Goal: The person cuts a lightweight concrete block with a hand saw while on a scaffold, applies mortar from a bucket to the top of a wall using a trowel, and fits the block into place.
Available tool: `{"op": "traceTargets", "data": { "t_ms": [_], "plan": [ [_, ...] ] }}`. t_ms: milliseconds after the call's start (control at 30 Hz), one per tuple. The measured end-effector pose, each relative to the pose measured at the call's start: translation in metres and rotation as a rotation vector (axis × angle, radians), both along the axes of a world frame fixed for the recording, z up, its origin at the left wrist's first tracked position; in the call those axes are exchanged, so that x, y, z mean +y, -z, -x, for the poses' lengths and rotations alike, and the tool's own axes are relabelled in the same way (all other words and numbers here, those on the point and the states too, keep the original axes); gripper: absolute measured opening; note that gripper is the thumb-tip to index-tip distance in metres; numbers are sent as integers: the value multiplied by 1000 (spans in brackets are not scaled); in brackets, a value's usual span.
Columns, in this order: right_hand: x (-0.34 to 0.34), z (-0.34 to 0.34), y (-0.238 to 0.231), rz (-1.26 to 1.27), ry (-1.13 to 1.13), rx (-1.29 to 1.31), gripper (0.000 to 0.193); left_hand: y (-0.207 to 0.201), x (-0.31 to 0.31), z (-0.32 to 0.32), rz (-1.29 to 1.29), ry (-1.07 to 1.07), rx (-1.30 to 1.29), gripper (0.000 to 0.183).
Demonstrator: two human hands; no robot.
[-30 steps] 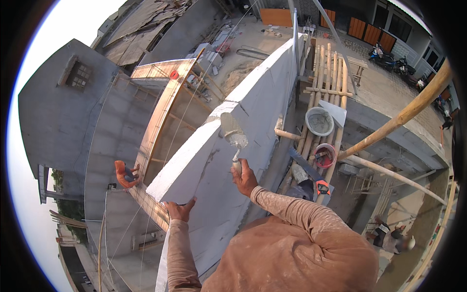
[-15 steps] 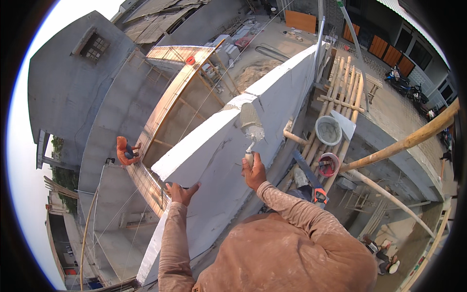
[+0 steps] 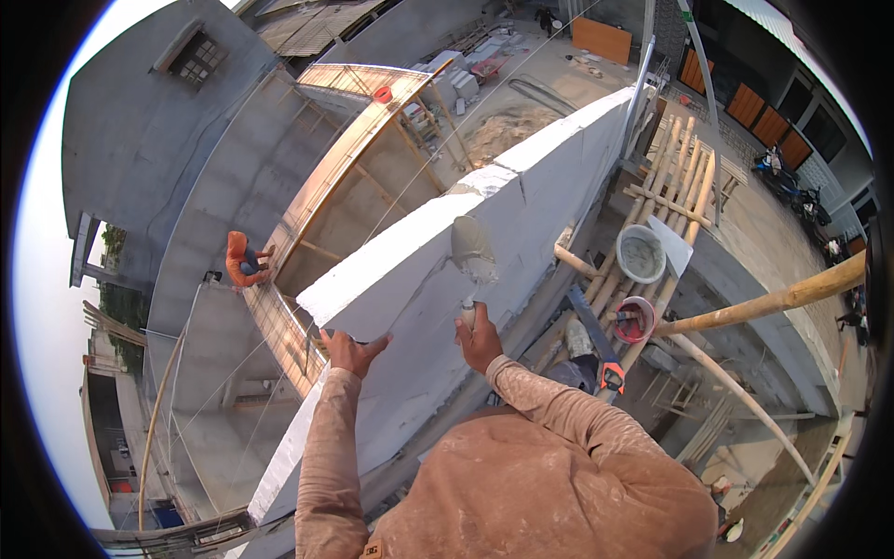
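Observation:
My right hand [image 3: 478,337] is closed around the handle of a trowel [image 3: 473,244]. Grey mortar coats the blade, which lies in front of the near face of a white block wall [image 3: 419,312], just below its top edge. My left hand [image 3: 350,355] is at the stepped end of the upper block, thumb stretched out along the near face. Its other fingers reach over the edge and are partly hidden. A smear of mortar [image 3: 463,189] shows at a joint on top of the wall.
Right of the wall, bamboo poles [image 3: 687,172] carry a mortar bucket [image 3: 641,253], a red-rimmed bucket [image 3: 633,320] and a handsaw [image 3: 596,340]. A thick pole [image 3: 778,303] juts across at right. Beyond the wall, a person in orange [image 3: 244,259] crouches on wooden formwork [image 3: 321,214]. A string crosses above.
The trowel and my right hand have moved nearer to me and left along the wall. My left hand stays at the block's end. The whole view has shifted slightly.

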State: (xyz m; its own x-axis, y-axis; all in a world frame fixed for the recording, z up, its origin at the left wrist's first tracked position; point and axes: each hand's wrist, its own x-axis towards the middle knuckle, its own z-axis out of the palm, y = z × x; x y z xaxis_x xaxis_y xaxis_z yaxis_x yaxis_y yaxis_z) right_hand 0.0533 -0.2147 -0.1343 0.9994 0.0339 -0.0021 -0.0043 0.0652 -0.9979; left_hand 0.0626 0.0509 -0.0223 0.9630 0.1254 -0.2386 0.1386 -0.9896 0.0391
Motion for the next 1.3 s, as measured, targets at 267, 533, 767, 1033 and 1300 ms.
{"op": "traceTargets", "data": {
  "t_ms": [267,533,767,1033,1300],
  "plan": [
    [12,8,7,-8,9,4,39,-13,-10,1,93,-63,-68,81],
    [5,11,6,35,-16,-3,37,-19,-20,-1,142,-102,-68,85],
    [-13,12,8,93,43,-147,38,-12,-16,3,222,-108,-140,81],
    [-10,12,0,141,-19,-217,38,-18,-22,8,298,-117,-179,102],
    [-27,17,0,219,-11,-210,45,-22,-17,4,264,-126,-158,101]
  ]
}}
